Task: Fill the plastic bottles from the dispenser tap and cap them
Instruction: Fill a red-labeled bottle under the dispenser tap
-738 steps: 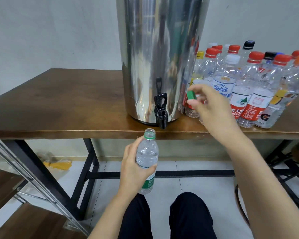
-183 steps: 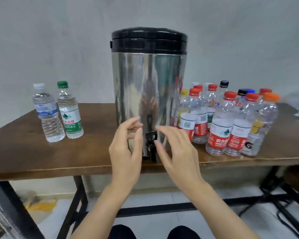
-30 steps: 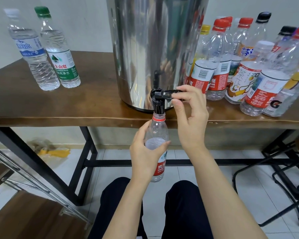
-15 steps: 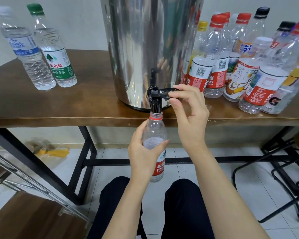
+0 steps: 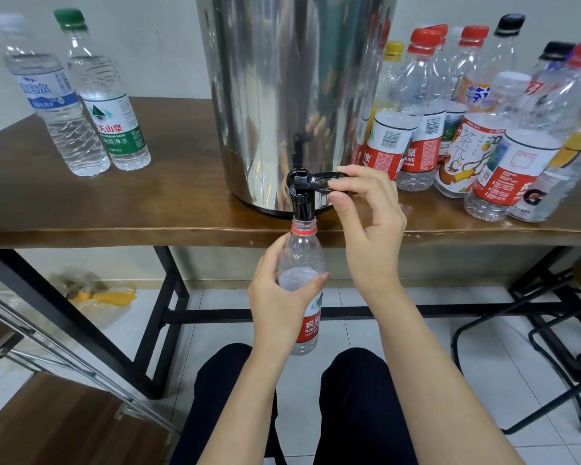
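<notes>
A tall steel dispenser (image 5: 282,95) stands on the wooden table (image 5: 148,209), its black tap (image 5: 302,196) hanging over the front edge. My left hand (image 5: 279,307) grips an uncapped clear bottle with a red label (image 5: 304,260) upright, its mouth right under the tap spout. The bottle looks filled to about its shoulder. My right hand (image 5: 366,226) pinches the tap's black lever (image 5: 326,179), which is swung out to the right. Two capped bottles, one white-capped (image 5: 52,95) and one green-capped (image 5: 106,99), stand on the table at the left.
Several capped bottles (image 5: 483,129) with red, black, yellow and white caps crowd the table right of the dispenser. Black table legs and a crossbar (image 5: 168,317) run below. A black chair frame (image 5: 550,347) is at the right, a wooden step (image 5: 47,431) at lower left. My knees are below the bottle.
Little has moved over the last second; both hands keep their hold at the tap. Several seconds ago both hands were empty in front of the tap.
</notes>
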Tool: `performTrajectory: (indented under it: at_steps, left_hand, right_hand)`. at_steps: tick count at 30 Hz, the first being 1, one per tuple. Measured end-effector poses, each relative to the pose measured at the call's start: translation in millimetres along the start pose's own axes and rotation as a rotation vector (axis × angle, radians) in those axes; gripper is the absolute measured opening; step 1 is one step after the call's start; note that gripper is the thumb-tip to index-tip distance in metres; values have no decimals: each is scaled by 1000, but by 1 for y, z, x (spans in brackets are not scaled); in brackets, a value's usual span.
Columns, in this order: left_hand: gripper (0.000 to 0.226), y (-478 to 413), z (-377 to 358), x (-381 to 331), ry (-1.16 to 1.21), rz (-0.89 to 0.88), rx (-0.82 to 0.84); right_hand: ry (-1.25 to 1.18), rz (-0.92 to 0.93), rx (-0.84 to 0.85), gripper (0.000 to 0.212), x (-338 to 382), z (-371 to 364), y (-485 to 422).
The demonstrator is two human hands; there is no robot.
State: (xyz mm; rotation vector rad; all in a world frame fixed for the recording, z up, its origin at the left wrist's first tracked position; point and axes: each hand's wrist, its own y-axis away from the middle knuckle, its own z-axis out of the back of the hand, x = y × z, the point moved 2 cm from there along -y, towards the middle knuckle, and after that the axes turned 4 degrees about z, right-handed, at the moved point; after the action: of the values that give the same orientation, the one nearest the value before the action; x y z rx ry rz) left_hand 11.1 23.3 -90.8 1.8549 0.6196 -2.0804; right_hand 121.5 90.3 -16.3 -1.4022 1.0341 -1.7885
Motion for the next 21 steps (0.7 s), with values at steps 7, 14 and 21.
performTrajectory:
  at_steps: [7, 14, 21]
  left_hand:
    - [72, 0, 0, 1, -2, 2, -8]
    - [71, 0, 0, -1, -3, 2, 1]
    - [72, 1, 0, -2, 6, 22, 13]
  right_hand:
    - [-35, -6, 5, 10, -1, -1, 2]
    - [-46, -30, 12, 10, 1, -1, 2]
    - [-66, -53, 19, 11, 2, -1, 2]
